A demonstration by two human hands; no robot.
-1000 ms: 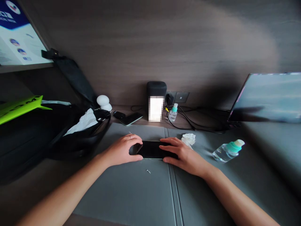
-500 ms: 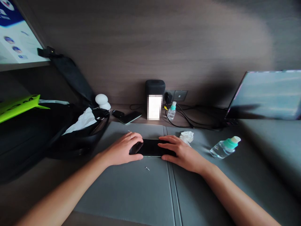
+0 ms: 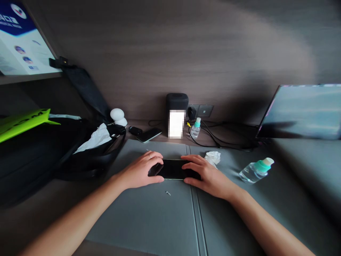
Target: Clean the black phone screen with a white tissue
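A black smartphone (image 3: 172,169) lies lengthwise across the grey desk mat (image 3: 144,217), its dark screen facing up. My left hand (image 3: 146,170), with a ring on one finger, grips the phone's left end, thumb on the near edge and fingers at the far edge. At the opposite end, my right hand (image 3: 204,174) holds the phone the same way, thumb near and fingers over the top. Just beyond my right hand is a crumpled white tissue (image 3: 213,158). A small white scrap (image 3: 168,193) lies on the mat in front of the phone.
To the right, a clear bottle with a teal collar (image 3: 254,172) lies tilted. A second small bottle (image 3: 195,128) stands by cables and a black speaker-like box (image 3: 177,101). Another phone (image 3: 149,134) rests behind. A black bag (image 3: 34,163) fills the left; a screen (image 3: 301,112) stands right.
The whole view has shifted slightly, so things appear a little lower and to the right. Both hands keep the same hold on the phone.
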